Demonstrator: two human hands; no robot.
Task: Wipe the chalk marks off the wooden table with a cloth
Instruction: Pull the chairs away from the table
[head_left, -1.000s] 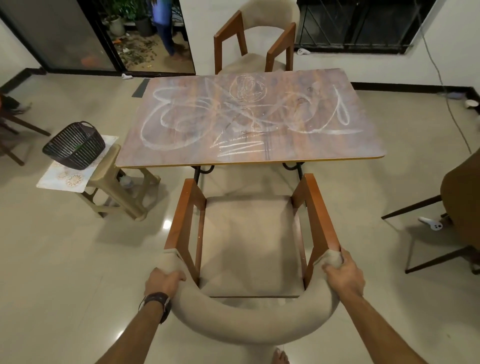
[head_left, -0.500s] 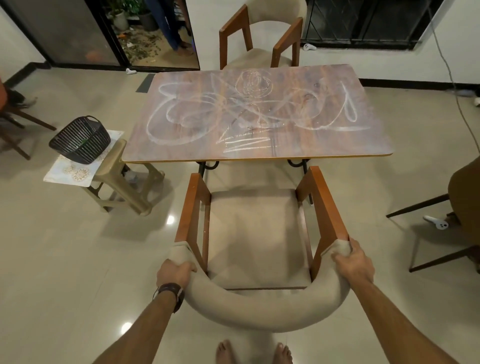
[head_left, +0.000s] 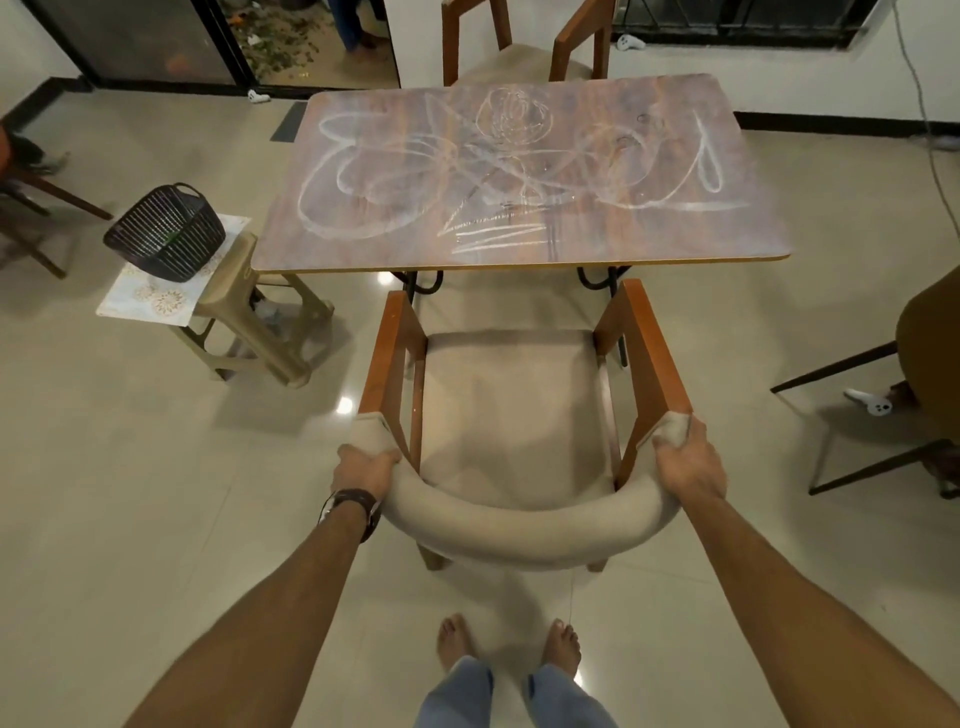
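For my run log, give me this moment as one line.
stage: clearing access | left hand: grips chair backrest | right hand: grips chair backrest | chalk marks: unwiped on table | cloth: not seen

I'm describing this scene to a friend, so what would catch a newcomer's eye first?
The white chalk scribbles sprawling across the brown wooden table at the centre. Nearer, the left hand and right hand grip the curved beige padded backrest of an orange-brown wooden armchair. A dark woven basket sits on a beige stool at left.
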